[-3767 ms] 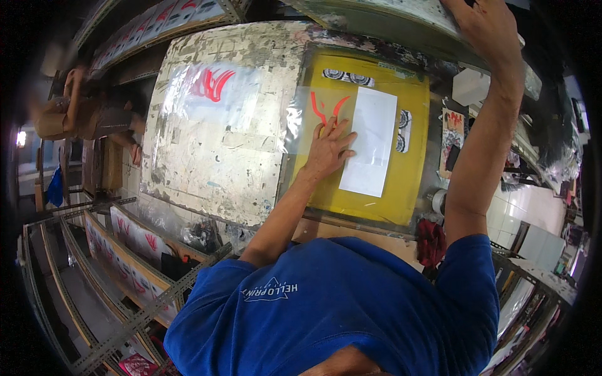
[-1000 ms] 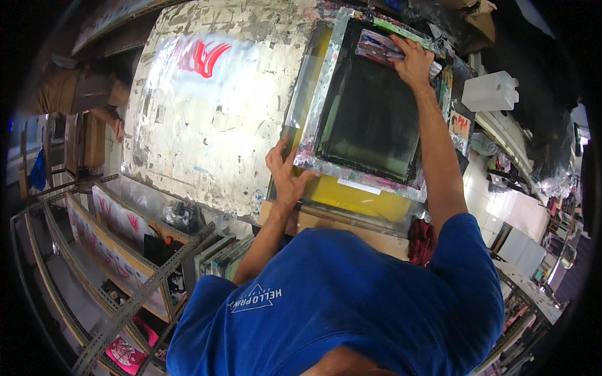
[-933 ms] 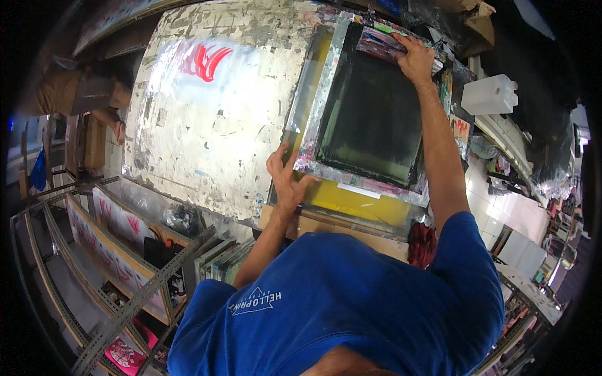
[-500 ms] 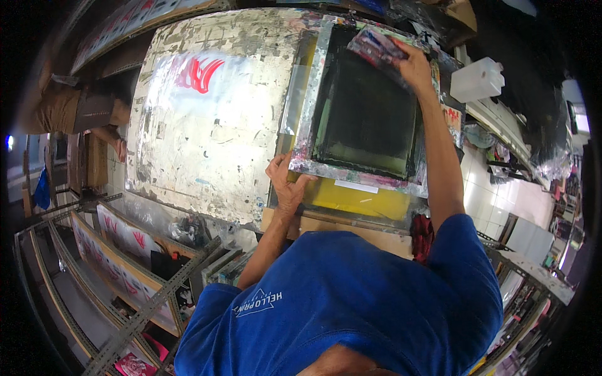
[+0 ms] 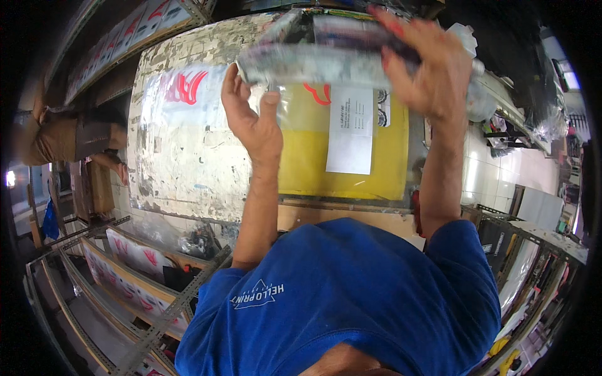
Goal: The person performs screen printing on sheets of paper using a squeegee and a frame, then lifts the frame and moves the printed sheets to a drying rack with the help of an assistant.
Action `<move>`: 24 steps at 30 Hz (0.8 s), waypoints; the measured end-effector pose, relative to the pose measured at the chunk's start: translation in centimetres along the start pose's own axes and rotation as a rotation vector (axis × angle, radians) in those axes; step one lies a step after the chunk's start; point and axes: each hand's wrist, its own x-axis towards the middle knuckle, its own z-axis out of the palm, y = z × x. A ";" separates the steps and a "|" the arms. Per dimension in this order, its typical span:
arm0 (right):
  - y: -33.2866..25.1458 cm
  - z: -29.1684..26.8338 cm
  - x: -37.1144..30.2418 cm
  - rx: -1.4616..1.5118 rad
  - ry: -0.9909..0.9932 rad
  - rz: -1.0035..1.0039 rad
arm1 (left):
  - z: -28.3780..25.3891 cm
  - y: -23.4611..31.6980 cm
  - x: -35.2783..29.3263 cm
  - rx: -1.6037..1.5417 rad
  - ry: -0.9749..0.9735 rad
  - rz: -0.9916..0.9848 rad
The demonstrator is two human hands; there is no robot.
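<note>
A screen-printing frame (image 5: 301,64), its rim stained with ink, is tilted with the near edge raised. My left hand (image 5: 256,125) grips its near left corner, thumb on the near side. My right hand (image 5: 436,75), blurred and with red-stained fingertips, is wrapped over the end of a dark, ink-smeared squeegee (image 5: 351,32) at the frame's right. Beneath the frame lies a yellow board (image 5: 301,166) with a white printed sheet (image 5: 350,135) and part of a red print (image 5: 318,93) on it. The screen's mesh is mostly hidden.
Left of the board, a worn, paint-flaked table top (image 5: 188,166) bears a clear sheet with a red print (image 5: 187,86). Racks (image 5: 128,282) with printed sheets stand at the lower left. Another person (image 5: 75,138) is at the far left. A white plastic jug (image 5: 463,39) stands beyond my right hand.
The frame's near edge has risen and swung away from me, uncovering the yellow board and white sheet. My left hand has moved up with its corner; my right hand and the squeegee are now closer.
</note>
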 end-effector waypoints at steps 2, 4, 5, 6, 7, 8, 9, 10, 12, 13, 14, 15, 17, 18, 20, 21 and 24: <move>1.5 -0.4 3.7 0.133 0.124 0.040 | -0.7 -1.3 0.7 0.172 -0.071 -0.082; 2.7 -0.9 6.1 0.106 0.149 0.094 | -2.1 -3.5 -0.1 0.405 -0.071 -0.171; 2.6 -1.5 7.3 0.125 0.060 0.162 | -3.6 -5.5 -1.0 0.559 -0.086 -0.185; 2.3 -2.0 8.3 0.140 -0.031 0.230 | -5.4 -7.8 -2.3 0.711 -0.104 -0.201; 2.4 -1.7 8.9 0.161 0.015 0.174 | -7.7 -10.1 -3.9 0.935 -0.115 -0.104; 3.0 -1.2 9.4 0.171 0.057 0.125 | -8.5 -11.3 -5.0 1.148 -0.137 -0.009; 3.4 -0.9 9.8 0.180 0.099 0.075 | -9.2 -12.3 -6.5 1.303 -0.123 0.007; 3.8 -0.8 9.9 0.138 0.099 0.072 | -8.9 -12.1 -7.4 1.312 -0.157 -0.048; 4.4 -0.8 10.0 0.054 0.099 0.064 | -8.3 -11.7 -8.5 1.329 -0.225 -0.158; 4.4 -0.8 10.0 0.062 0.104 0.074 | -8.6 -12.2 -8.7 1.295 -0.200 -0.124; 4.4 -0.8 10.1 0.083 0.087 0.084 | -8.9 -12.6 -8.9 1.271 -0.194 -0.122; 4.5 -0.8 10.2 0.103 0.072 0.093 | -9.0 -12.8 -8.9 1.246 -0.187 -0.119; 4.5 -0.8 10.3 0.112 0.057 0.102 | -9.0 -13.0 -8.9 1.216 -0.164 -0.111; 4.5 -0.8 10.3 0.101 0.056 0.102 | -9.0 -13.1 -8.9 1.212 -0.148 -0.107; 4.7 -0.7 10.2 0.073 0.066 0.081 | -8.8 -13.1 -8.9 1.200 -0.118 -0.102; 4.8 -0.6 10.2 0.056 0.077 0.060 | -8.6 -13.0 -8.9 1.192 -0.103 -0.102; 4.5 -0.7 10.2 0.101 0.074 0.087 | -8.0 -12.7 -8.7 1.164 -0.062 -0.137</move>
